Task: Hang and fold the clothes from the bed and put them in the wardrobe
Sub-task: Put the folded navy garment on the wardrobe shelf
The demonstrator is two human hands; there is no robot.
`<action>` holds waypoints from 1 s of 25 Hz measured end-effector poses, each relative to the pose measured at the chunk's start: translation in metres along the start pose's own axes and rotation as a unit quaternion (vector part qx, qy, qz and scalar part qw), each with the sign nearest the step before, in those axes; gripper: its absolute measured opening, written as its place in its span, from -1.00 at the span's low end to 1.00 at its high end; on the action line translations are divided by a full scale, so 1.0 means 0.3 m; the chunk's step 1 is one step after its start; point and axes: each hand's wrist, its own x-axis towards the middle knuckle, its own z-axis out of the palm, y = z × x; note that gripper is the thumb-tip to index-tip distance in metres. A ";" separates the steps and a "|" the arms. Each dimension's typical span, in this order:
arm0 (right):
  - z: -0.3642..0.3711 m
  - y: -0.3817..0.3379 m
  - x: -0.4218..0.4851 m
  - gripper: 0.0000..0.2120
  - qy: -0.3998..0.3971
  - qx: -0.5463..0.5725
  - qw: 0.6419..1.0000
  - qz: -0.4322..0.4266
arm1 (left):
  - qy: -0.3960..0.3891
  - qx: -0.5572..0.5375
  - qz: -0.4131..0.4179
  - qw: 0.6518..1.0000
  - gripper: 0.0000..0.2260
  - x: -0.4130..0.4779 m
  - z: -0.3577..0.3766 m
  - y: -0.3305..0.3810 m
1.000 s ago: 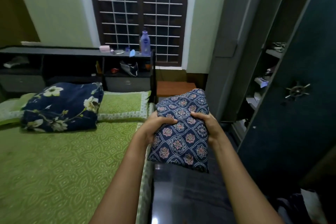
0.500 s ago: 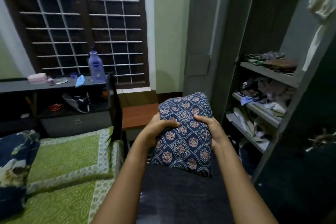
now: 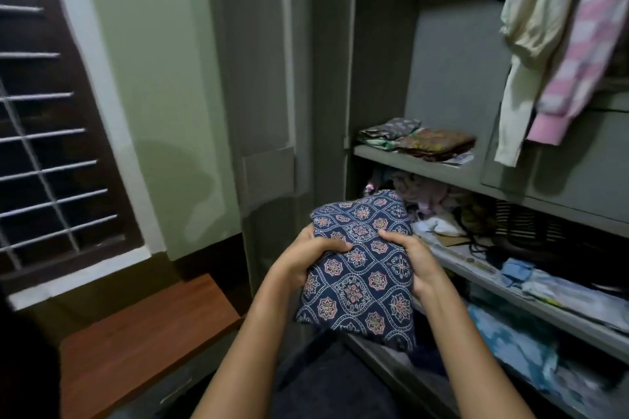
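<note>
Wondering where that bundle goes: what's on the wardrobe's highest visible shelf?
A dark pile and a brown pile of folded clothes, side by side on the shelf. A hanging cream garment covers what lies further right.

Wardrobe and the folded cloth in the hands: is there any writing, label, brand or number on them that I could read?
None: no word, number or label can be read here.
The folded blue patterned cloth, gripped by the left hand and the right hand, shows only floral motifs.
The stacked folded clothes and the hanging pink checked garment show prints, no lettering.
</note>
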 end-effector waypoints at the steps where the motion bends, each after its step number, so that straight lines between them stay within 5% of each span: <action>1: -0.001 -0.033 0.041 -0.53 0.016 -0.001 1.000 -0.013 | -0.016 0.006 -0.002 1.000 -0.56 0.068 -0.007 0.038; 8: -0.119 -0.179 0.373 -0.67 0.135 0.019 0.986 -0.092 | -0.134 0.036 -0.028 0.990 -0.60 0.593 0.004 0.167; 14: -0.304 -0.411 0.718 -0.31 0.180 0.010 0.972 -0.151 | -0.189 0.043 -0.004 0.981 -0.64 1.061 0.123 0.313; 16: -0.374 -0.545 0.850 -0.33 0.186 0.009 0.968 -0.169 | -0.195 0.040 -0.008 0.980 -0.66 1.240 0.197 0.394; 23: -0.551 -0.943 1.206 -0.50 0.218 0.014 0.952 -0.215 | -0.219 0.039 0.025 0.975 -0.20 1.760 0.404 0.661; 25: -0.599 -1.005 1.290 -0.48 0.227 0.018 0.946 -0.232 | -0.244 0.033 0.021 0.969 -0.26 1.875 0.447 0.710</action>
